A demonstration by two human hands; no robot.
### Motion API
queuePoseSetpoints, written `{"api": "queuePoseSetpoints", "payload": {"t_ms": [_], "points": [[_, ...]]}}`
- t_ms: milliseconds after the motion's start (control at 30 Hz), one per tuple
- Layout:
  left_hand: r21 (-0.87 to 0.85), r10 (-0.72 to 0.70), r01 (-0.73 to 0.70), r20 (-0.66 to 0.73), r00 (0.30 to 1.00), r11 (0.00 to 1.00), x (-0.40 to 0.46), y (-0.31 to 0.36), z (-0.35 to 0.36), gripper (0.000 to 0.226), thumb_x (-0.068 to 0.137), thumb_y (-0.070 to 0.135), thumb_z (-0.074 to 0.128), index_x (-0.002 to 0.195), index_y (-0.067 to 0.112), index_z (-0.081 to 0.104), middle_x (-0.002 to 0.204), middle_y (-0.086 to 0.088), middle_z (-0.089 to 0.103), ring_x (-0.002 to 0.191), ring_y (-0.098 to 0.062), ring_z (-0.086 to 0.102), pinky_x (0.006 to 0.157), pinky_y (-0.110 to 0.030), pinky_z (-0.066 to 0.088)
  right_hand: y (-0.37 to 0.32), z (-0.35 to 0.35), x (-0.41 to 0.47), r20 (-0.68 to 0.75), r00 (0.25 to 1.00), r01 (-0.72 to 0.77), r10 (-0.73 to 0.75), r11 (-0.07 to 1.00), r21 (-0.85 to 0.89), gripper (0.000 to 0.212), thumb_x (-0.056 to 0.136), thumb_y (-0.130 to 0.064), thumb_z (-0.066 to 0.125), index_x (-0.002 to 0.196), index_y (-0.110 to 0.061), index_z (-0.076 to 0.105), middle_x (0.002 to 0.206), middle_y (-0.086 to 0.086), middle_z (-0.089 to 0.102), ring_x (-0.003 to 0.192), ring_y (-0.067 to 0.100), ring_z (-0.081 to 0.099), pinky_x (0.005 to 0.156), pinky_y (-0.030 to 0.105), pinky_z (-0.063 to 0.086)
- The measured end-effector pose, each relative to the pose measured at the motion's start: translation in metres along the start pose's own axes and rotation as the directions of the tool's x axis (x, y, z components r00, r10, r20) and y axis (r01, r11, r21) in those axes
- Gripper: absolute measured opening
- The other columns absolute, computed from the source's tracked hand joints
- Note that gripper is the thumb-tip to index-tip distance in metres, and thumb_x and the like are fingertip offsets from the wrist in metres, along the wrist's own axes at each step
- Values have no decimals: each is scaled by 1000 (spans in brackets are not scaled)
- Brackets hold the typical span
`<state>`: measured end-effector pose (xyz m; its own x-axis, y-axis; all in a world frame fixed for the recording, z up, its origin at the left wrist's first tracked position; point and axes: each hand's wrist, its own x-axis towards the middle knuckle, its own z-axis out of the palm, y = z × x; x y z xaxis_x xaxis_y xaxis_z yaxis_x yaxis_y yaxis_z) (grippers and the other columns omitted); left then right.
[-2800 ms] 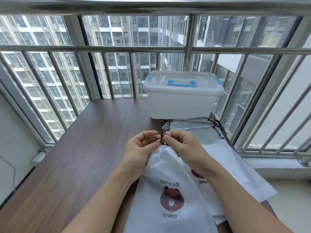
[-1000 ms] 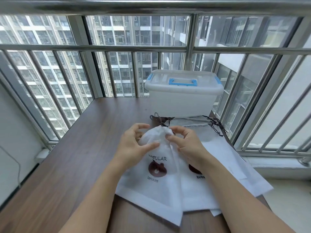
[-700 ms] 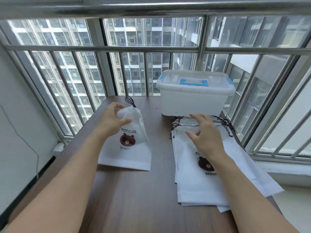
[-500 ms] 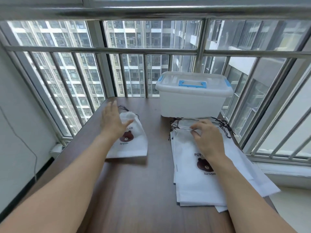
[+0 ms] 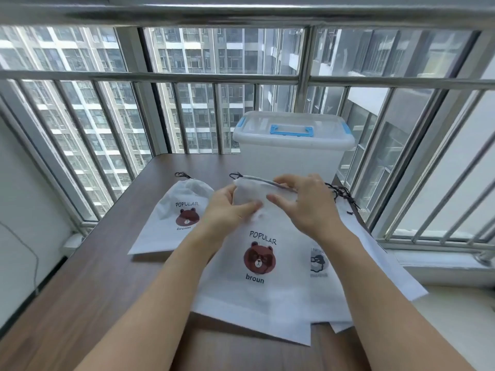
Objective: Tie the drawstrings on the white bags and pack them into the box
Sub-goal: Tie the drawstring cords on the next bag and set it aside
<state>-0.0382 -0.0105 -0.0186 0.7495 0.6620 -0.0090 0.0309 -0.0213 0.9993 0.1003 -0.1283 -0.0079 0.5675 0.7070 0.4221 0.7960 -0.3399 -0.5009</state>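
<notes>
A white drawstring bag with a brown bear print is lifted at its top. My left hand pinches its upper left part and my right hand grips its top hem. Under it lies a stack of white bags, their dark drawstrings bunched at the far end. A cinched bag with the same bear print lies flat to the left, its cord knotted at the top. The translucent box with a blue handle stands behind, lid shut.
The brown wooden table carries everything. Metal window bars run close behind and to the right of the box. A white wall with a thin cable is on the left. A white ledge lies to the right.
My left hand let go of the cinched bag on the left and came back to the stack. Both hands have taken hold of the top bag and raised its top edge.
</notes>
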Motion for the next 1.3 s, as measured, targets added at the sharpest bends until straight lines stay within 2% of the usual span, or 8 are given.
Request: {"api": "queuePoseSetpoints", "payload": {"t_ms": [100,233,467,600,800,967,1100,1300], "points": [[-130,-70,67,-18,997,989,5,-4,-23,31,84,11,77,114,9,70,101,-11,77,82,-22,74,63,-25,56,17,-11,7,151,978,-128,143,986,-107,32,94,-54,60,88,-24,68,83,-4,62,86,16,47,81,42,42],[-150,-129,128,5,992,980,1,-17,-35,36,88,23,74,120,8,67,110,-12,75,101,-29,72,85,-35,58,24,5,6,319,917,-390,237,697,602,42,104,-40,50,93,-3,67,67,7,53,54,14,50,51,25,42],[-143,-205,184,-149,967,973,5,-22,-39,56,97,61,43,106,15,75,98,0,77,91,-17,72,83,-34,57,34,20,6,389,871,-488,301,628,606,46,99,-55,49,86,-12,57,56,3,24,46,14,20,47,22,16],[-444,-181,72,-208,961,893,16,-31,-40,51,105,40,41,68,13,62,69,-1,64,66,-18,61,60,-28,52,48,16,-1,406,866,-499,292,563,659,34,94,-50,62,86,-18,72,62,6,25,54,16,13,48,26,12],[-788,-158,-55,-191,969,613,25,-38,-54,39,103,29,48,66,18,50,95,-5,72,98,-21,68,83,-32,53,48,7,-6,411,808,-554,422,309,773,47,96,-39,64,59,-21,41,57,0,30,45,11,23,38,19,19],[-935,-124,-69,-119,985,348,21,-38,-64,38,101,28,50,65,17,54,76,4,67,89,-15,74,82,-36,60,54,9,-2,474,747,-454,466,-163,876,50,96,-32,64,53,-18,44,61,3,52,56,15,48,43,21,41],[-955,-98,-112,-144,985,275,23,-39,-60,44,101,28,50,62,10,60,63,4,54,68,-10,67,76,-34,61,52,6,-5,494,785,-350,375,-389,852,52,93,-32,64,49,-19,41,80,8,71,77,21,71,75,31,56],[-980,-100,-99,-117,988,172,27,-40,-65,27,92,21,55,66,13,53,59,5,42,49,-8,44,56,-20,50,49,4,-4,500,811,-259,304,-580,773,55,101,-32,56,50,-18,41,51,-1,39,50,16,48,83,37,54]]}}
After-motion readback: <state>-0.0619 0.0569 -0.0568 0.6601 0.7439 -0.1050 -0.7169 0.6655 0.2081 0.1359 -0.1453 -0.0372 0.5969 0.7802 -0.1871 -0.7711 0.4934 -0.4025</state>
